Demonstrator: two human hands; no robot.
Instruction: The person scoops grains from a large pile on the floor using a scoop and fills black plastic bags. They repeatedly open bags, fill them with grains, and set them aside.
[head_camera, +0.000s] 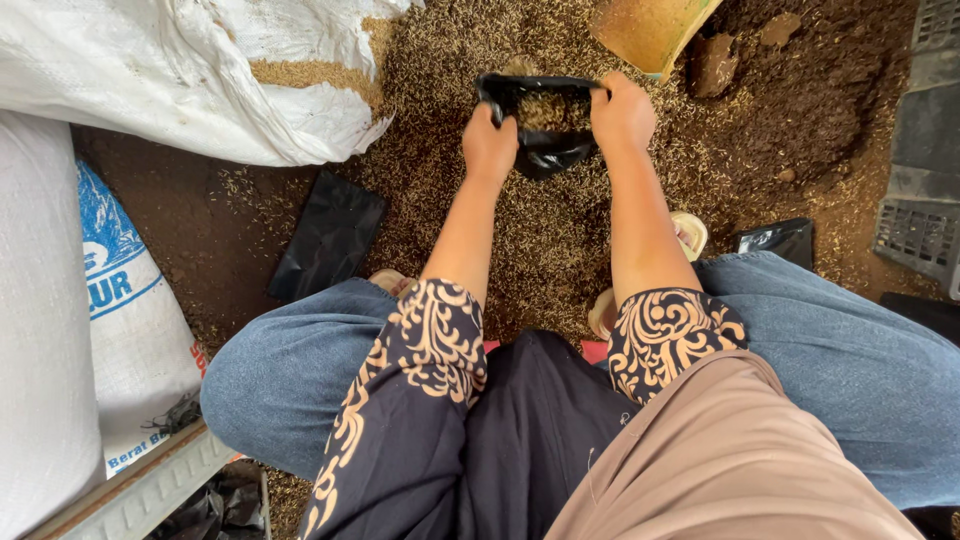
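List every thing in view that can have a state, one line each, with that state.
Small black bag: held open at the rim, partly filled with husks.
Left hand: closed on the bag's left rim.
Right hand: closed on the bag's right rim.
White sack: lying open, husks at its mouth.
Flat black bag: empty, lying on the ground.
Yellow scoop: lying on the husk pile, unheld.

Hands (490, 143): 2
Black plastic bags (545, 150): 3
White sacks (200, 80): 3
Sandals (690, 232): 2
Grey crates (920, 235): 1
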